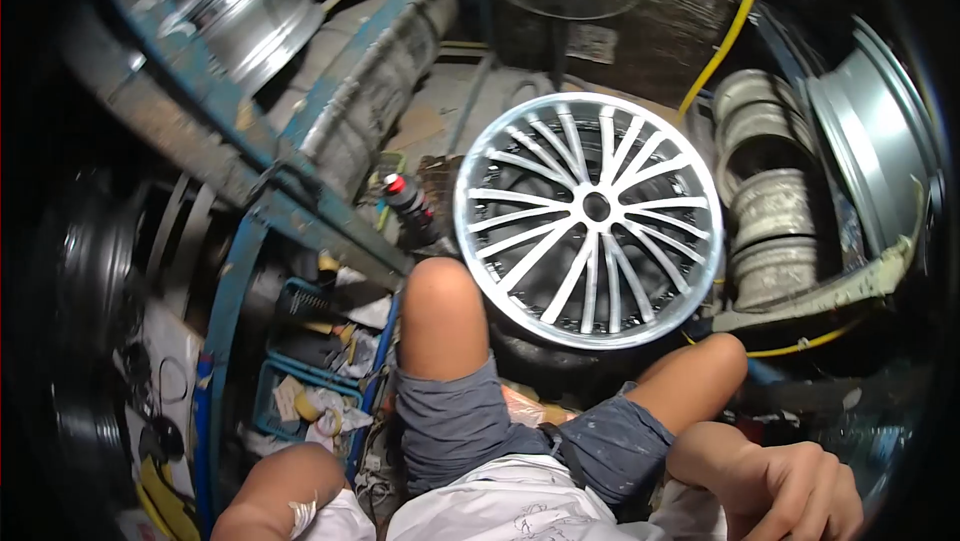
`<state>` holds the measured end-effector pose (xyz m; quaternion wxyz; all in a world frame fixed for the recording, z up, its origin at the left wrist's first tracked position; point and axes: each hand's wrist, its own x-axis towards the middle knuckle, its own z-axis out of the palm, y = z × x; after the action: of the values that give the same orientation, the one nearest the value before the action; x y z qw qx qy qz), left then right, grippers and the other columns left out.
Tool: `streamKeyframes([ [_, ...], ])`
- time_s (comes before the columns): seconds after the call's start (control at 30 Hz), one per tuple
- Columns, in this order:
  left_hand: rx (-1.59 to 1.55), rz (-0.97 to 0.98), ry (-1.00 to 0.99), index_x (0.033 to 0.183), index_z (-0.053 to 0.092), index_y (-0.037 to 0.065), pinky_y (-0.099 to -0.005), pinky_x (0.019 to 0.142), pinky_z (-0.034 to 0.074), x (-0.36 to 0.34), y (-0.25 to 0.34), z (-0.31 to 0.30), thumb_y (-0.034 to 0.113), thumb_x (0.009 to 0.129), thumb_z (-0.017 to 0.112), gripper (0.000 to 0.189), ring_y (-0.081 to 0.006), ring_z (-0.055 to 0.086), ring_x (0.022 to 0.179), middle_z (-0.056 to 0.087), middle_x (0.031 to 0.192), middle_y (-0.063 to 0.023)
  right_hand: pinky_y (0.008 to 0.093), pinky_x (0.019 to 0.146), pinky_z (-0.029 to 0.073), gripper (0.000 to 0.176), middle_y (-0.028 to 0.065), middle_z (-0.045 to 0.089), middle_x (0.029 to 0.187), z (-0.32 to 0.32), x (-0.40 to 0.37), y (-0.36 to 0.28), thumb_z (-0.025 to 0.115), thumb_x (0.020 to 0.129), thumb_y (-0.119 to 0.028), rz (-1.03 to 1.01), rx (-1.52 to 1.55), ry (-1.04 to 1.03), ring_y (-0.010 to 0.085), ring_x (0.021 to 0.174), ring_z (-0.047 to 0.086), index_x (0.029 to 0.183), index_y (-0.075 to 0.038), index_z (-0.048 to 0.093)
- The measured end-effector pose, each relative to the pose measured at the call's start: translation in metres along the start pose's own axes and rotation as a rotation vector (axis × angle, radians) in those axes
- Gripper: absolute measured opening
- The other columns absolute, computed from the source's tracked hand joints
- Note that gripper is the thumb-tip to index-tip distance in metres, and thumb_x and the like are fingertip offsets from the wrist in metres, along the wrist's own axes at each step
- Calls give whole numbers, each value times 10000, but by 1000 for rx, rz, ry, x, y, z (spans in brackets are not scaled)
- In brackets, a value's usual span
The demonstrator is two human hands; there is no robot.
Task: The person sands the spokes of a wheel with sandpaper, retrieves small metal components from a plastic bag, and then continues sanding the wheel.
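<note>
Wheel (588, 221) well beyond right hand (790, 491)

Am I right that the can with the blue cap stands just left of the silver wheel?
Not quite: the cap is red, not blue. The head view shows the can with the red cap standing just left of the silver wheel.

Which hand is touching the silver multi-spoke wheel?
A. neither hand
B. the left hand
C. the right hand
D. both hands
A: the wheel shows its whole face with no hand on it. The right hand hangs empty, low beside the right thigh, and the left hand is out of view.
</note>
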<state>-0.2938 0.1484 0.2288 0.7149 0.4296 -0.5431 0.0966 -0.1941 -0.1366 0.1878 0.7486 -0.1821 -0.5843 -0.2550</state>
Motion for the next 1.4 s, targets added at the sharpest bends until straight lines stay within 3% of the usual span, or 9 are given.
streamKeyframes([
  [0.1,319,-330,98,1449,501,143,-305,572,441,5,49,20,382,1069,497,449,-135,552,632,502,1379,-23,221,495,397,414,-74,669,941,2,-1,15,665,817,101,75,104,-17,59,543,530,1123,-158,770],
  [0.13,882,15,179,1412,507,123,-310,656,450,-8,34,34,372,1081,491,414,-119,542,861,506,1350,-8,220,497,400,418,-76,667,934,5,-3,20,669,815,104,106,135,-14,59,541,532,1124,-160,770],
  [0.37,1015,0,69,1467,454,96,-311,867,464,-7,103,62,39,978,605,515,-137,521,1114,512,1382,-13,232,557,456,352,-88,653,966,17,-13,47,655,855,29,222,325,-34,47,543,498,1093,-203,771],
  [0.5,1340,14,355,1349,582,73,-352,941,450,-35,150,34,593,912,647,682,-302,554,1130,547,1296,-241,227,567,425,321,-72,625,1002,-6,-15,36,655,862,-41,489,434,-175,59,624,531,1073,-257,766],
  [0.63,2067,-1328,1023,1401,581,82,-312,921,487,-106,211,-9,109,896,728,527,-184,604,1124,628,1302,-113,306,668,559,103,92,669,855,-70,-18,55,611,959,-123,623,831,-581,254,677,644,926,-85,701],
  [0.73,1834,-1716,752,1501,498,59,-386,1142,393,-186,265,-30,156,822,815,755,-315,499,1385,481,1538,-212,342,675,591,106,89,664,871,-82,-7,63,601,967,-103,597,835,-767,237,671,641,967,-90,707],
  [0.9,1567,-1680,1061,1455,542,4,-310,986,513,-209,277,-39,56,810,827,707,-207,655,1146,664,1306,-162,462,829,574,305,-20,646,1084,-80,-17,9,657,909,-214,651,248,-575,201,830,666,1203,-286,702],
  [1.07,1455,-1273,1257,1450,522,-57,-274,949,529,-189,268,-36,-18,808,806,703,-154,664,1072,672,1267,-134,326,556,599,105,152,690,857,-85,-45,43,646,971,-101,529,240,-416,223,665,691,987,0,666],
  [1.4,668,-567,799,1339,533,-136,-497,992,579,-146,88,-40,321,737,925,851,-384,675,1173,609,1321,-258,317,669,571,408,134,744,981,44,-106,120,707,817,115,763,-247,-338,197,733,733,1209,4,676],
])
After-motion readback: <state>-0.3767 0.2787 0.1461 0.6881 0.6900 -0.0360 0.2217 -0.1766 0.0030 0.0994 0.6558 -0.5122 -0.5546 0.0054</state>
